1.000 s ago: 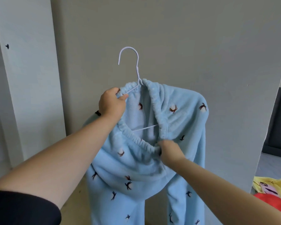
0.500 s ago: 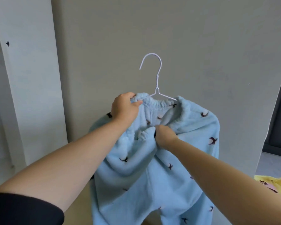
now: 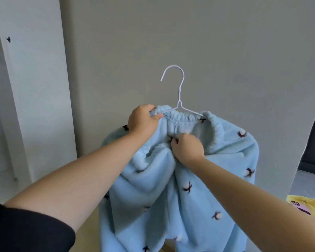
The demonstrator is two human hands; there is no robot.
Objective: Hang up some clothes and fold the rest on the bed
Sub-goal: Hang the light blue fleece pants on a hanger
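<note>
- Plainly, the light-blue fleece trousers (image 3: 171, 197) were held up in the air before a grey wall, with their gathered waistband (image 3: 182, 118) stretched over the arms of a white wire hanger (image 3: 179, 92).
- The left hand (image 3: 143, 120) had its fingers curled round the waistband and the hanger's left arm together. The right hand (image 3: 187, 150) pinched a bunch of fleece just below the middle of the waistband.
- The elastic looked only just caught on the hanger's right arm, so a tug from the right hand could probably have pulled it free and let the heavy cloth slide off.
- The thin wire might also have tipped under an uneven load if the left hand let go.
- The hanger's lower bar and the right fingertips were buried in fleece, and the trouser legs ran off the bottom edge.
- No rail or bed showed, only a yellow garment (image 3: 305, 206) in the lower right corner.
</note>
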